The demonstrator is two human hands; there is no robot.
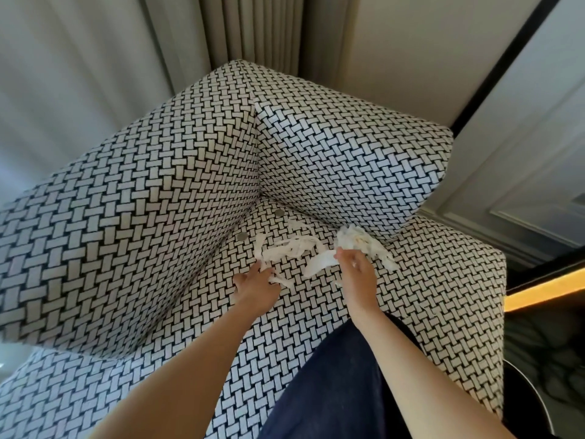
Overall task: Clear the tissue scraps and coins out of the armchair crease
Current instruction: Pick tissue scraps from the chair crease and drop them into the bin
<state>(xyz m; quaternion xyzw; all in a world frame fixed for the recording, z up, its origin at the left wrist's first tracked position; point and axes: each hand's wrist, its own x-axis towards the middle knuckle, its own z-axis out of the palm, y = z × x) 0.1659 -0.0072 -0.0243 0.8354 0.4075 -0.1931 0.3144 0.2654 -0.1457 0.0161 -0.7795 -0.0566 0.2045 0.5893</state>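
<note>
White tissue scraps (pixel 292 248) lie strewn on the seat of a black-and-white woven-pattern armchair (pixel 158 201), close to the crease. My left hand (pixel 258 285) grips the near end of the loose strips. My right hand (pixel 356 270) holds a crumpled wad of tissue (pixel 361 240) with a long strip hanging from it. Two grey coins sit in the crease: one coin (pixel 242 236) by the left cushion, the other coin (pixel 279 212) near the corner where the cushions meet.
Curtains (pixel 259 30) hang behind the chair. A wall panel (pixel 522 153) and a lit orange strip (pixel 544 289) are on the right. My dark-clothed leg (pixel 342 384) rests against the seat's front.
</note>
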